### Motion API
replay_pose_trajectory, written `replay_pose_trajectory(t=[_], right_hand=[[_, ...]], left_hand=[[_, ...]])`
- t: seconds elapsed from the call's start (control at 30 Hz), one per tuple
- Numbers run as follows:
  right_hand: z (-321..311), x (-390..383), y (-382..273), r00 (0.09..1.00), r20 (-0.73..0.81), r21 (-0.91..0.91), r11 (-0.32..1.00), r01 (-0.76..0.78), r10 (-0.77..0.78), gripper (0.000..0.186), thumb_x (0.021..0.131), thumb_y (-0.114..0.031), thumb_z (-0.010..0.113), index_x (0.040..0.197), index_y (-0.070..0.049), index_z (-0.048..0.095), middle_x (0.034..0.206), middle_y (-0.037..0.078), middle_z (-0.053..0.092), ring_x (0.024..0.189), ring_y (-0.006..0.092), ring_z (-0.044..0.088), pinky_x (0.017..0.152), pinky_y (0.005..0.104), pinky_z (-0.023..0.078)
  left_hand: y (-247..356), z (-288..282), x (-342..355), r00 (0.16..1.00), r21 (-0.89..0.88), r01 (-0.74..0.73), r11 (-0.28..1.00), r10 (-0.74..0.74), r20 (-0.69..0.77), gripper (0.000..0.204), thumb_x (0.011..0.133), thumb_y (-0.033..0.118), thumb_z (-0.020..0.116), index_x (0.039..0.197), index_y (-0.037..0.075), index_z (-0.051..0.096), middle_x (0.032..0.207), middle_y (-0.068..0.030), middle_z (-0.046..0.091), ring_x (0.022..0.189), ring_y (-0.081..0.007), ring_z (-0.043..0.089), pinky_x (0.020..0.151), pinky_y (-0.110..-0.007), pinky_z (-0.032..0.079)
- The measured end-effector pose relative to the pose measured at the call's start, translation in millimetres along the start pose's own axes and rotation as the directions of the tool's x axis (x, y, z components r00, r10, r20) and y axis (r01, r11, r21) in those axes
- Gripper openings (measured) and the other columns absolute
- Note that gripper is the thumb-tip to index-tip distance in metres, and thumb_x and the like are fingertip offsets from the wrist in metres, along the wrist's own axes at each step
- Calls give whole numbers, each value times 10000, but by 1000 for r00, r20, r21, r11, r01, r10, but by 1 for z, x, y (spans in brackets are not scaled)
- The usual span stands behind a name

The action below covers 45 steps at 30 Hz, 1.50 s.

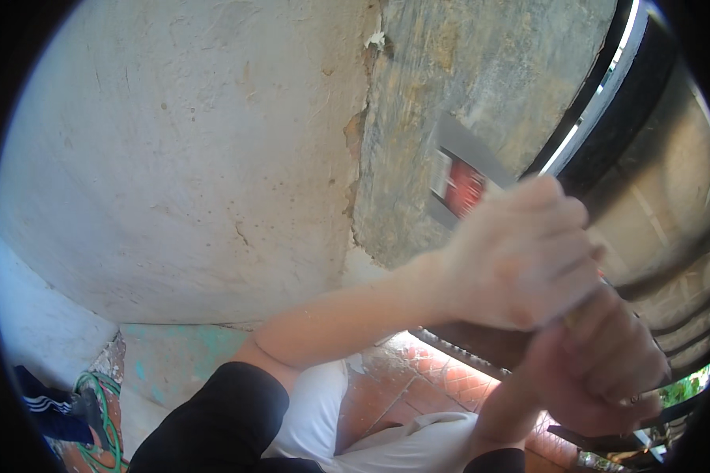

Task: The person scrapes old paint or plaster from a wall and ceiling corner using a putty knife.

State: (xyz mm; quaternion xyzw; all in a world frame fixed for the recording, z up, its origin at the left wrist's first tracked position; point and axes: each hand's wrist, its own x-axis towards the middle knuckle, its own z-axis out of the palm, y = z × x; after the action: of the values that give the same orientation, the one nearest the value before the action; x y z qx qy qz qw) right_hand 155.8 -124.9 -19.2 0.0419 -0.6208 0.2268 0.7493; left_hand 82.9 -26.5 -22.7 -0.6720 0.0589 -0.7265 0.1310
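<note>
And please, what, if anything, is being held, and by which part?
A scraper: the left hand grips it just behind the blade. The right hand is closed beside it, seemingly on the handle, which the fists largely hide.

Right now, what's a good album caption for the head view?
Left hand gripping a scraper, right hand below, at a patchy wall.

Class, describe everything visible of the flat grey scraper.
The flat grey, metal-looking scraper has a broad blade with a red-and-white marking, blurred. It slants up and left before the mottled grey wall patch; whether they touch is unclear. The bare left hand is closed around its handle end, hiding it. The bare right hand is closed below; any grip there is hidden.
</note>
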Motion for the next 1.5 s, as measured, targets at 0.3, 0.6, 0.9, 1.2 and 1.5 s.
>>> replay_pose_trajectory(t=[0.3, 0.6, 0.9, 1.2, 1.5], right_hand=[[11, -11, 18, 971, -17, -175, 957, 230, -237, 349, 933, -273, 494, 616, -184, 381, 558, -27, 384, 464, 118, 331, 551, 306, 303], [61, -15, 14, 889, 34, -347, 829, 438, -456, 235, 931, -239, 435, 697, -226, 412, 609, -57, 339, 551, 108, 359, 721, 276, 383], [45, -8, 24, 973, -84, -283, 941, 186, -217, 367, 958, -303, 441, 624, -180, 355, 557, -53, 347, 495, 89, 343, 591, 258, 302], [22, -9, 29, 994, -28, -225, 969, 100, -110, 362, 998, -282, 390, 662, -150, 356, 594, -11, 390, 530, 168, 351, 629, 377, 365], [-4, -14, 2, 993, -108, -182, 981, -60, 41, 329, 910, -258, 434, 612, -146, 350, 559, -9, 366, 541, 155, 350, 607, 362, 353]], left_hand=[[-5, -10, -2, 996, -97, -76, 992, 72, -43, 364, 699, -71, 689, 554, 123, 418, 539, 21, 328, 481, -166, 369, 526, -315, 266], [11, -13, 11, 981, -328, -133, 935, 78, -177, 281, 642, -28, 663, 554, 73, 416, 561, -22, 387, 540, -187, 506, 558, -304, 376], [-23, -28, 11, 991, -177, -131, 975, 124, -51, 228, 521, 34, 643, 552, 79, 421, 565, -9, 324, 519, -174, 397, 515, -309, 273], [-35, -35, 4, 989, -111, -128, 985, 136, 60, 317, 747, -13, 706, 597, 81, 444, 577, -2, 352, 516, -185, 398, 496, -326, 265], [-15, -13, -11, 995, -30, -56, 998, 59, 79, 221, 711, 46, 702, 619, 89, 505, 621, 5, 436, 586, -166, 439, 542, -316, 303]])
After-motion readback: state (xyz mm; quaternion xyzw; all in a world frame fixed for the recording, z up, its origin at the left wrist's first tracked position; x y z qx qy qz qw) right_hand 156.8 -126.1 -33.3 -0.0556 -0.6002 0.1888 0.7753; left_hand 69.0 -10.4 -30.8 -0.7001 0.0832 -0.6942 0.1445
